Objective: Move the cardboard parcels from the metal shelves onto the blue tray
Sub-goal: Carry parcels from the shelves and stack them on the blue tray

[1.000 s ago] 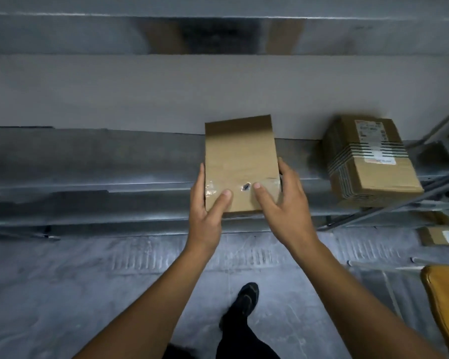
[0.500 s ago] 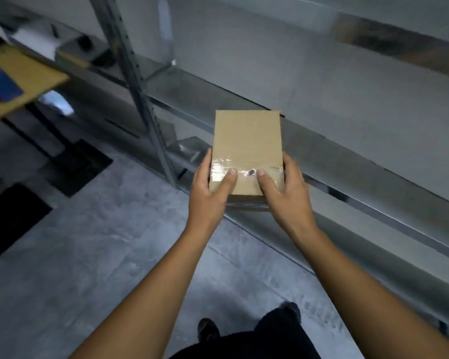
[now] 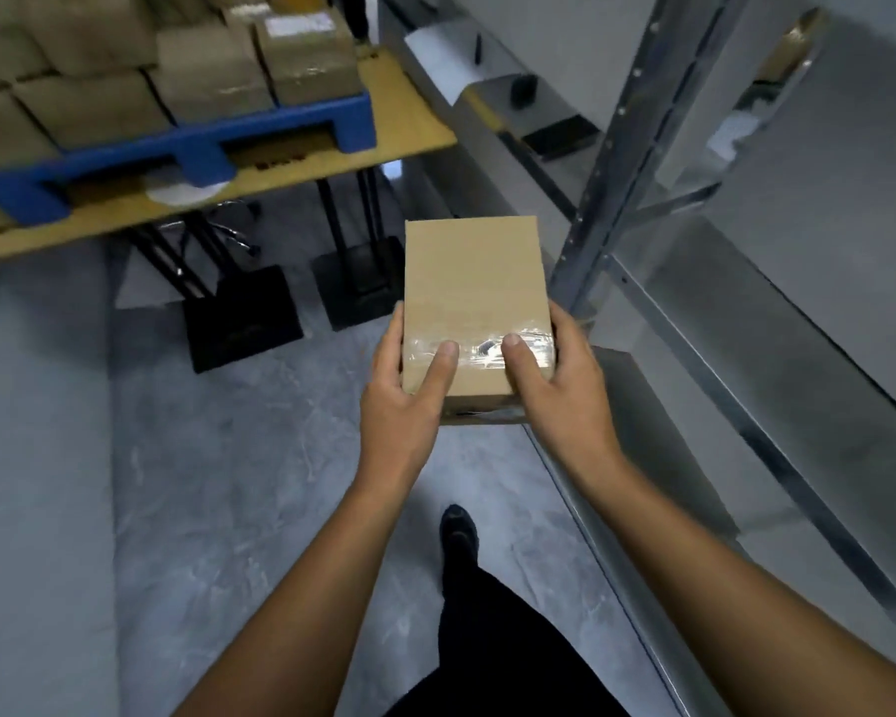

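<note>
The small cardboard parcel (image 3: 474, 302) is in the air, carried in front of the person between the metal shelves (image 3: 746, 323) on the right and the table (image 3: 415, 132) ahead; the left hand (image 3: 404, 401) and right hand (image 3: 565, 395) each have their grip wrapped round its near end, thumbs pressed on top across a band of clear tape (image 3: 482, 349); it looks light and stiff, a box that keeps its shape, though the glossy tape may be slick, so the side edges and underside seem the safer hold; the blue tray (image 3: 177, 152) on the table already carries stacked parcels (image 3: 213, 80); one bears a white label (image 3: 301, 25), too blurred to read; the held parcel shows no writing.
</note>
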The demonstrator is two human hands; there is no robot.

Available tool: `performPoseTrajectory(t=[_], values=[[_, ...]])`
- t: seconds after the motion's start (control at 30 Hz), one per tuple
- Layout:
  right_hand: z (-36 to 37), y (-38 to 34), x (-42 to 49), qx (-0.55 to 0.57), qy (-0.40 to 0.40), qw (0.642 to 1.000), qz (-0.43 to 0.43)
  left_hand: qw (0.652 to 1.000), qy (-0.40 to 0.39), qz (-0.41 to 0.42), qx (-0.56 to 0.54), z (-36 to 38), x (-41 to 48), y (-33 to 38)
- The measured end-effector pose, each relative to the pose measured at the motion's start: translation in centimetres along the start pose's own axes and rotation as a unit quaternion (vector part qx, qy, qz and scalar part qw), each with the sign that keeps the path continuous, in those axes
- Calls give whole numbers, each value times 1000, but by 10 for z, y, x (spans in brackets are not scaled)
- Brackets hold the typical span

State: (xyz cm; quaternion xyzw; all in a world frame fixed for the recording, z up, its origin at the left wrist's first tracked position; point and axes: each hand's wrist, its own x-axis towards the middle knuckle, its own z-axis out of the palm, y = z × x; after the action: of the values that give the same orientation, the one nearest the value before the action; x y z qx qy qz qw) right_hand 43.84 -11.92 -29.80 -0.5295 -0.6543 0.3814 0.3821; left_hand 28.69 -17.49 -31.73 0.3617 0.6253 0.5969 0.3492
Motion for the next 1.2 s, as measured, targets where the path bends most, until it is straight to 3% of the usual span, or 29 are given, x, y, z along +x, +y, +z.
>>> performPoseTrajectory(t=[0.23, 0.53, 0.9, 1.2], values=[[89, -47, 175, 31, -116, 991, -51, 993, 107, 22, 47, -46, 170, 31], [192, -111, 329, 53, -192, 974, -112, 976, 205, 36, 62, -102, 326, 48], [354, -174, 508, 61, -183, 974, -115, 973, 218, 40, 67, -195, 554, 51], [425, -202, 609, 68, -191, 975, -93, 973, 217, 25, 71, -227, 675, 55]])
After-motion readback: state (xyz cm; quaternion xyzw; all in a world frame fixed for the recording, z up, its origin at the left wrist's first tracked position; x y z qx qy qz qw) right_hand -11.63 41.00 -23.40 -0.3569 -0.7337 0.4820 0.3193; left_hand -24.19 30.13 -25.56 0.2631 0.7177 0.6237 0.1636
